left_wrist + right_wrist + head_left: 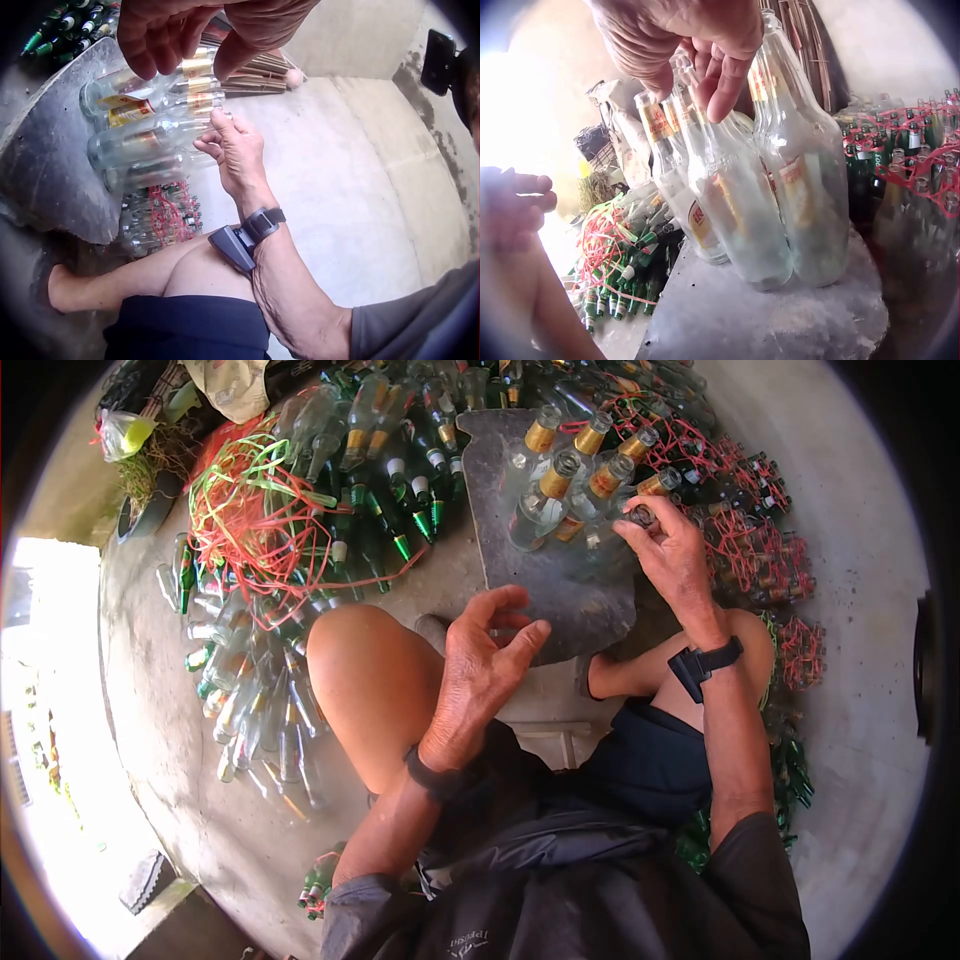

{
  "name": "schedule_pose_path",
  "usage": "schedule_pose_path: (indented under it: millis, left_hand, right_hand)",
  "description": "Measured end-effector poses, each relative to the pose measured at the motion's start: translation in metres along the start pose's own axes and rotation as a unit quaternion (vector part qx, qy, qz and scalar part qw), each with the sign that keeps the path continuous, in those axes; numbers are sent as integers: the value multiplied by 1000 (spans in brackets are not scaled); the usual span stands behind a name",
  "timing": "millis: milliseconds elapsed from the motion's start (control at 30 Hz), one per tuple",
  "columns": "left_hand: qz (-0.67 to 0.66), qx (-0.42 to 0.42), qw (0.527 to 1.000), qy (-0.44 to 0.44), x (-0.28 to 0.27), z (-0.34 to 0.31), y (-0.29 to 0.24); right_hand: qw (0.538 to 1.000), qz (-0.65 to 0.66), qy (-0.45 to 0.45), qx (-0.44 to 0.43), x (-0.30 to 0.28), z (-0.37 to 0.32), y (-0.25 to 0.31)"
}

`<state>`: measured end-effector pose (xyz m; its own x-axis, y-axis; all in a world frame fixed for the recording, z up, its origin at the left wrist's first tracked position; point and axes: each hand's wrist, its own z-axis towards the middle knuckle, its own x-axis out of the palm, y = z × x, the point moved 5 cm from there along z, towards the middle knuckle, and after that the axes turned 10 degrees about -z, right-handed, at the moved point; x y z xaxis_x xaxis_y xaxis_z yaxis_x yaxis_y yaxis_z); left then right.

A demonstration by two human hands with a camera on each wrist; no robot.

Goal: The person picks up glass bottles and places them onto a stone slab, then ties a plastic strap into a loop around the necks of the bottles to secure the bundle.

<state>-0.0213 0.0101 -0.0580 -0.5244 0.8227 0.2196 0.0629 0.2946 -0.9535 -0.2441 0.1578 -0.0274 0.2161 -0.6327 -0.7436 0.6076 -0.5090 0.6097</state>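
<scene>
Several clear glass bottles with gold neck labels (555,478) stand upright, grouped on a dark slab (590,610). My right hand (672,555) pinches the mouth of the nearest right bottle between thumb and fingers; in the right wrist view that bottle (742,217) stands on the slab beside the others. My left hand (485,660) hangs over the slab's near left edge, fingers loosely bent, holding nothing. In the left wrist view the left hand (217,30) appears in front of the bottle necks, with the right hand (241,157) beyond.
Loose green and clear bottles (250,700) lie on the floor at the left, under a tangle of red and green straps (260,520). Bundles of bottles tied with red straps (765,550) stand at the right. My knees flank the slab's near end.
</scene>
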Motion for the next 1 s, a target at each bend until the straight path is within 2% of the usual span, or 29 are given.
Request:
schedule_pose_path:
  millis: [333,500,533,600,733,800,900,1000]
  left_hand:
    - [-10,-32,999,0,0,-3,4]
    - [-6,30,999,-13,2,-6,0]
    - [5,29,999,-33,0,-10,-4]
    - [-33,32,999,6,2,-15,-12]
    - [-51,69,996,2,-8,-37,-32]
    - [-77,16,996,33,-19,-55,-46]
    - [-110,53,992,31,-37,-79,-52]
    - [-166,10,986,-13,-65,-110,-65]
  right_hand:
    - [1000,4,-17,12,0,-1,2]
    - [998,26,19,45,4,1,-27]
    - [996,42,37,76,5,1,-34]
    - [994,48,53,77,4,1,-35]
    - [993,58,63,82,5,1,-34]
    - [995,51,57,70,4,1,-28]
    - [995,60,59,60,5,0,-28]
    - [996,25,61,57,0,1,-28]
